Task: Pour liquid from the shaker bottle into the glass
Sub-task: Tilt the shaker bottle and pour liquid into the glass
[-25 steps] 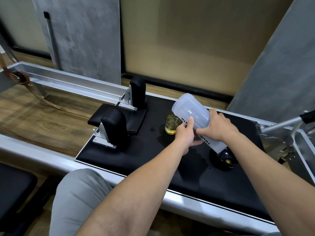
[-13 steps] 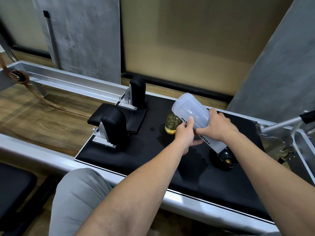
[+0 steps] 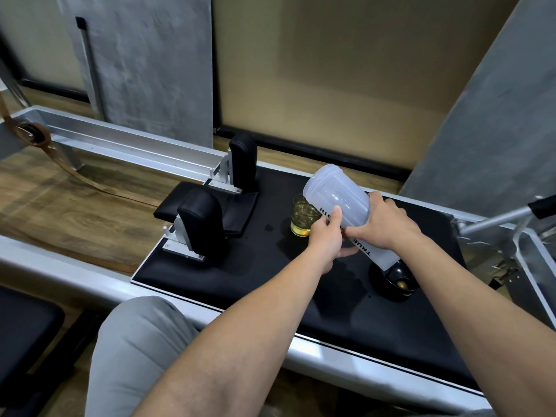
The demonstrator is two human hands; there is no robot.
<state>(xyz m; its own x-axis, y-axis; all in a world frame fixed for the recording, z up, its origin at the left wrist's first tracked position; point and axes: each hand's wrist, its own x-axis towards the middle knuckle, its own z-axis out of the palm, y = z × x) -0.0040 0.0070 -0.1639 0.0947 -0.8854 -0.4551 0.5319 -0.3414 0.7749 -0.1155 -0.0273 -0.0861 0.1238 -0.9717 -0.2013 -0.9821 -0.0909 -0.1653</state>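
A translucent white shaker bottle with black lettering is held tilted over the black pad, its open threaded mouth pointing up and left, just above and right of the glass. My left hand grips the bottle from below at its middle. My right hand wraps over the bottle from the right. The short clear glass stands upright on the pad with yellow liquid in its lower part. No stream shows between bottle and glass. The bottle's base is near a black lid.
A black lid lies open side up on the black padded carriage, right of my hands. Two black shoulder blocks stand at the left. Silver rails frame the pad. My knee is at the near edge.
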